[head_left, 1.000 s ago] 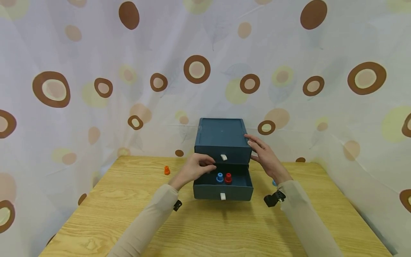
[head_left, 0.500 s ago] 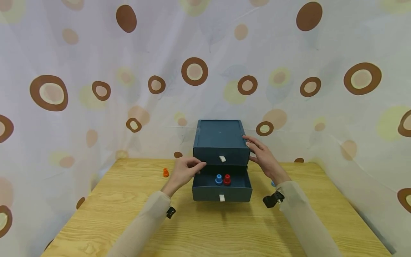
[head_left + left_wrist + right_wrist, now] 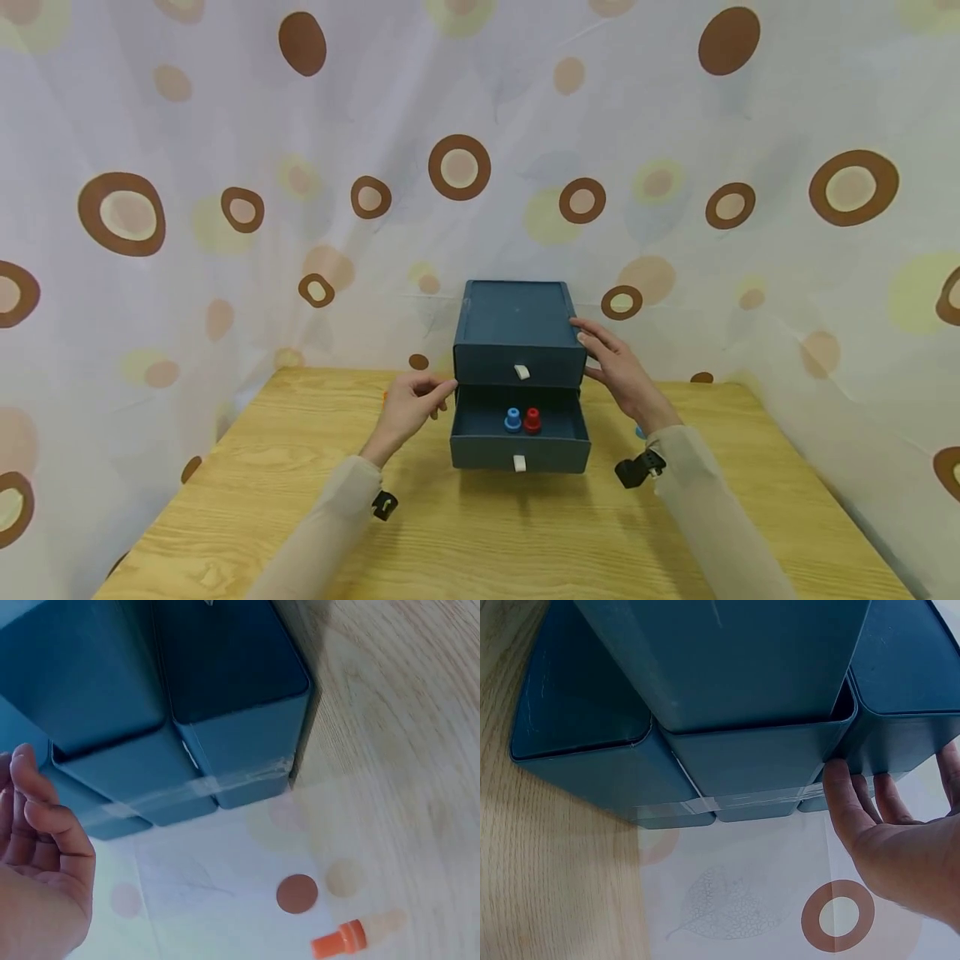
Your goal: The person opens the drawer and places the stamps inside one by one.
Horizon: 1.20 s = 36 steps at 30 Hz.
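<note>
Middle drawer [image 3: 551, 455] of the 3-tier blue drawer cabinet [image 3: 517, 313] is standing pulled out; the tiers above and below are sitting closed. The blue peg [image 3: 513, 420] and red peg [image 3: 532, 422] are standing upright inside it, side by side.

Your left hand [image 3: 407, 407] is hovering at the cabinet's left side, fingers loosely curled and nothing visible in them; contact with the cabinet: cannot tell. Your right hand [image 3: 621, 371] is bracing the right side, fingers spread, fingertips touching.

Progress (judged): drawer opened, 2 pegs in. Outside, the orange peg [image 3: 339, 941] is remaining on the table [image 3: 510, 546] to the left, and a 2nd blue piece [image 3: 640, 432] is showing partly behind your right wrist. The drawer is not yet closed.
</note>
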Available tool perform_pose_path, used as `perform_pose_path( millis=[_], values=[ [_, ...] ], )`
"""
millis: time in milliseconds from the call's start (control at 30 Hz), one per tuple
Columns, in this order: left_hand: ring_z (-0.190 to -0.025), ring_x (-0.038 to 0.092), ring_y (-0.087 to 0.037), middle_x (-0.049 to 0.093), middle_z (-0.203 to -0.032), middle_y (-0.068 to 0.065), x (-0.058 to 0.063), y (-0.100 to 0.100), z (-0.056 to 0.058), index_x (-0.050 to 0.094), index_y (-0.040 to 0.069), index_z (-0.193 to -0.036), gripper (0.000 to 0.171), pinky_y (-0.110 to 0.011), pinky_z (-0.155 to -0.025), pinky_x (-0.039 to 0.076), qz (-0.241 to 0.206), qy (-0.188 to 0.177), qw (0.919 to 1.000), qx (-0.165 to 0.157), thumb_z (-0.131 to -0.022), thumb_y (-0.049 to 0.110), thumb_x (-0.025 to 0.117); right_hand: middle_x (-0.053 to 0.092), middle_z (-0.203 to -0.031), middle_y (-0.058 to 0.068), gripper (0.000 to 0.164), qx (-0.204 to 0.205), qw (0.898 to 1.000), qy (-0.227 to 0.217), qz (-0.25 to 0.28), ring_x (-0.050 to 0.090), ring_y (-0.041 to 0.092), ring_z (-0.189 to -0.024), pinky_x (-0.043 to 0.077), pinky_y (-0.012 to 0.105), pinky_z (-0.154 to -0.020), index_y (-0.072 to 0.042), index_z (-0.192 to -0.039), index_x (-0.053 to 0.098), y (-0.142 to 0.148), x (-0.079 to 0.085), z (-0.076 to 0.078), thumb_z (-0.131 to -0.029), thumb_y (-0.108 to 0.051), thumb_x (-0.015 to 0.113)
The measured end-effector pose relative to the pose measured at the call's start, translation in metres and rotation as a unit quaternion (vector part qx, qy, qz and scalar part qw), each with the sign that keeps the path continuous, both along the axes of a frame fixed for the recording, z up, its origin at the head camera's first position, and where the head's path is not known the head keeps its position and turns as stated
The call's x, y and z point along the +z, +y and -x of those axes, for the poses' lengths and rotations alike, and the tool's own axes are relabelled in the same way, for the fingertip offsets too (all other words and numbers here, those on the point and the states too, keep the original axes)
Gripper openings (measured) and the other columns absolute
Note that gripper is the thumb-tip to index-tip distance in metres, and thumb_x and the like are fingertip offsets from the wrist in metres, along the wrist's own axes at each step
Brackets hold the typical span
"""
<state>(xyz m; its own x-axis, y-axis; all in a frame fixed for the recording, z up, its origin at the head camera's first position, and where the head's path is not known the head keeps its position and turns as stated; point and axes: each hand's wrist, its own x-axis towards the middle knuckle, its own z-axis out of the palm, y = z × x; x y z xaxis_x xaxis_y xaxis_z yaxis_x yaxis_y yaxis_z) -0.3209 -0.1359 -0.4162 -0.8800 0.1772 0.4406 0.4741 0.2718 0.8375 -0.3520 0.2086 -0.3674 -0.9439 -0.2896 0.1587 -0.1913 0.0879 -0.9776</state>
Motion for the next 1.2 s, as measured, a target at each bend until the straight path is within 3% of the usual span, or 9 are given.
perform_pose_path(
  millis=[100,267,533,800,933,1100,1200],
  values=[
    [-0.058,0.059,-0.03,0.067,-0.073,-0.019,-0.004,-0.009,0.002,0.075,0.006,-0.089,0.02,-0.036,-0.058,0.054,-0.009,-0.021,0.9997,-0.009,-0.094,0.024,0.068,0.013,-0.165,0.005,0.058,-0.002,1.0,0.002,-0.002,0.01,0.036,-0.151,0.02,0.062,-0.117,-0.019,-0.154,0.032,-0.001,-0.001,0.0,-0.104,-0.045,0.043],
    [-0.062,0.061,-0.035,0.068,-0.078,-0.022,-0.01,-0.022,0.006,0.074,0.003,-0.094,0.016,-0.031,-0.056,0.049,-0.017,-0.057,0.9982,-0.006,-0.095,0.018,0.067,0.014,-0.165,0.005,0.058,-0.003,1.0,0.004,-0.003,0.01,0.036,-0.151,0.02,0.062,-0.117,-0.019,-0.154,0.033,-0.001,-0.002,0.001,-0.104,-0.045,0.044],
    [-0.056,0.058,-0.016,0.065,-0.069,-0.006,-0.013,-0.034,0.01,0.075,0.004,-0.095,0.022,-0.025,-0.054,0.047,-0.034,-0.057,0.9978,0.002,-0.093,0.026,0.069,0.013,-0.165,0.006,0.058,-0.006,1.0,0.002,-0.001,0.01,0.036,-0.151,0.02,0.062,-0.117,-0.018,-0.154,0.033,-0.001,0.001,0.001,-0.103,-0.045,0.044],
    [-0.056,0.057,-0.014,0.066,-0.07,-0.003,-0.017,-0.049,0.013,0.074,0.007,-0.098,0.028,-0.025,-0.053,0.045,-0.007,-0.097,0.9952,-0.006,-0.092,0.034,0.07,0.014,-0.165,0.006,0.057,-0.002,1.0,0.004,-0.003,0.011,0.037,-0.151,0.021,0.062,-0.116,-0.018,-0.154,0.034,-0.001,0.003,0.0,-0.104,-0.043,0.044],
    [-0.061,0.06,-0.018,0.068,-0.075,-0.002,-0.02,-0.058,0.018,0.074,0.007,-0.101,0.027,-0.026,-0.055,0.045,0.005,-0.113,0.9936,-0.008,-0.092,0.032,0.07,0.016,-0.165,0.007,0.056,-0.006,1.0,0.017,-0.011,0.014,0.038,-0.15,0.025,0.063,-0.114,-0.015,-0.152,0.037,-0.001,0.003,0.001,-0.104,-0.042,0.044],
    [-0.074,0.064,-0.034,0.071,-0.084,-0.005,-0.026,-0.067,0.024,0.074,0.008,-0.103,0.024,-0.036,-0.06,0.051,0.036,-0.125,0.9913,-0.015,-0.091,0.029,0.071,0.02,-0.163,0.009,0.054,-0.012,1.0,0.02,-0.017,0.016,0.038,-0.15,0.028,0.062,-0.113,-0.011,-0.149,0.041,-0.001,0.003,-0.001,-0.104,-0.042,0.045],
    [-0.078,0.065,-0.034,0.071,-0.09,-0.01,-0.029,-0.071,0.026,0.074,0.009,-0.105,0.024,-0.043,-0.065,0.053,0.051,-0.138,0.989,-0.017,-0.091,0.028,0.071,0.02,-0.163,0.009,0.055,-0.015,0.999,0.021,-0.02,0.016,0.039,-0.15,0.028,0.062,-0.113,-0.01,-0.148,0.041,-0.001,0.003,-0.001,-0.104,-0.043,0.045]
  ],
)
